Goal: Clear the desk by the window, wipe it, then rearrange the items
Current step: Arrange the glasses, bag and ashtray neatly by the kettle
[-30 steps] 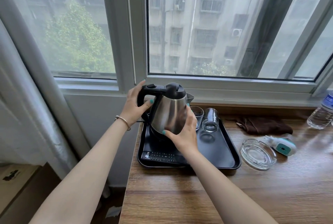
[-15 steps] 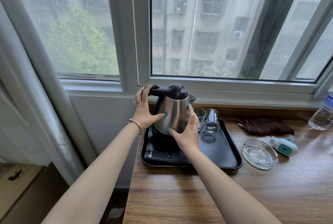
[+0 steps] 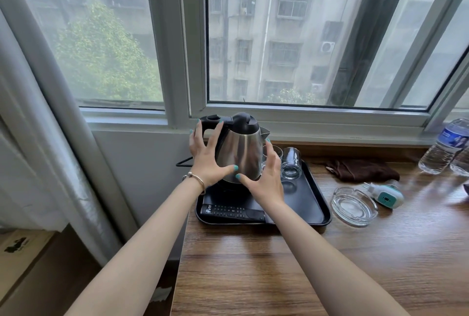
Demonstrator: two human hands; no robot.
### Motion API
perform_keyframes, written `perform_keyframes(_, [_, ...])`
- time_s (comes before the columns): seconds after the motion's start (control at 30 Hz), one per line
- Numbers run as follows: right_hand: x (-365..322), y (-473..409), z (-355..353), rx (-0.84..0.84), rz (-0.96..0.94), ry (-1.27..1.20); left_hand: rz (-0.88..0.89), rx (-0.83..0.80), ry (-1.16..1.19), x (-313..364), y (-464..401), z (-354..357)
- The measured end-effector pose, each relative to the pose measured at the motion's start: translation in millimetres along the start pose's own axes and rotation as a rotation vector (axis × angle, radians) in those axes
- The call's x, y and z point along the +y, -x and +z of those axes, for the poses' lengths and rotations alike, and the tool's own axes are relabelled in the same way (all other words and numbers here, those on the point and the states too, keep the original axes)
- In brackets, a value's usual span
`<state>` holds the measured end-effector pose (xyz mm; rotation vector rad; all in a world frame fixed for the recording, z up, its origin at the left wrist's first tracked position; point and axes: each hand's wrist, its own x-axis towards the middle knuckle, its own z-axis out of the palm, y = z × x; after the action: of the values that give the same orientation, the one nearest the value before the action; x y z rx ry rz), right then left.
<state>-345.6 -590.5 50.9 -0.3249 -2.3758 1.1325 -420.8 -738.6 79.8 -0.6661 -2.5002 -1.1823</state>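
Observation:
A steel kettle [image 3: 242,149] with a black lid and handle stands upright at the back left of a black tray [image 3: 320,195] on the wooden desk [image 3: 304,265]. My left hand [image 3: 205,157] lies with spread, straight fingers against the kettle's left side and handle, thumb on the steel body. On the kettle's right side my right hand [image 3: 266,178] rests, fingers also spread. A black remote [image 3: 232,213] lies along the tray's front edge. Two glasses [image 3: 291,166] stand on the tray right of the kettle, one partly hidden by my right hand.
Right of the tray sit a glass ashtray [image 3: 354,206], a white and teal plug-in device [image 3: 388,195], a brown cloth [image 3: 360,169] and water bottles [image 3: 444,148]. The window sill runs behind. A curtain [image 3: 38,163] and a cardboard box [image 3: 15,252] are left of the desk.
The kettle went from tilted to upright on the tray. My left hand has let go of the handle and its fingers have straightened; my right hand's fingers have spread.

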Motion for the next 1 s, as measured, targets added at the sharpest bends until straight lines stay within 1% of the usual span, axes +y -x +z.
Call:
perform_keyframes(0.2, [-10,7,-9,0.006,-0.005,0.011,0.030,-0.071,0.030,10,10,-4])
perform_keyframes(0.37, [-16,16,-17,0.013,-0.001,0.000,0.127,-0.109,0.102,19,17,2])
perform_keyframes(0.53, [1,21,-34,0.021,0.020,0.050,0.269,-0.160,0.199,28,28,24])
perform_keyframes(0.67, [25,24,-51,-0.009,0.046,0.036,0.243,-0.284,0.305,40,34,42])
perform_keyframes(0.8, [52,14,-68,-0.036,0.079,0.015,0.256,-0.342,0.356,61,33,62])
perform_keyframes(0.9, [74,1,-81,-0.049,0.087,0.008,0.264,-0.336,0.337,72,23,85])
perform_keyframes(1.0, [99,-17,-93,-0.088,0.090,-0.022,0.185,-0.280,0.324,80,14,109])
